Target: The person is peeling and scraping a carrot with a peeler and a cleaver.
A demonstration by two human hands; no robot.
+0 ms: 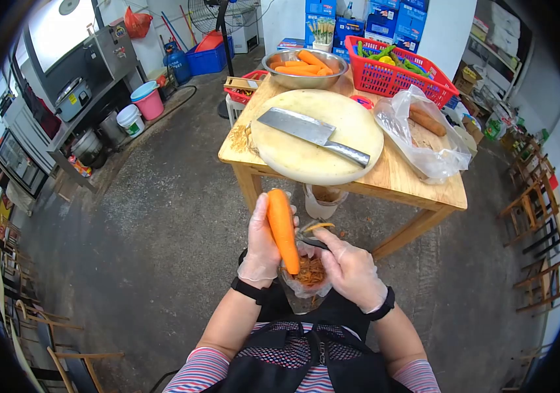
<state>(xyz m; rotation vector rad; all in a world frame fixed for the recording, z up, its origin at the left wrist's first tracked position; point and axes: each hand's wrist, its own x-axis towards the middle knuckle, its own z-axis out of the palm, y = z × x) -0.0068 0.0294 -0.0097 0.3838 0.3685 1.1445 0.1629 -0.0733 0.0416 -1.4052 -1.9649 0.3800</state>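
The left hand [263, 245] in a clear glove holds a long orange carrot [282, 229], its fingers wrapped around it. The carrot is in front of the near edge of the light wooden table [411, 190], above a bag of peelings [309, 272]. The right hand [355, 272], gloved also, has its fingers closed on a dark-handled peeler [312, 242], beside the carrot; an orange peel strip [320, 226] lies on the peeler.

One head-worn view looks forward and steeply down, close above the hands [309, 249].
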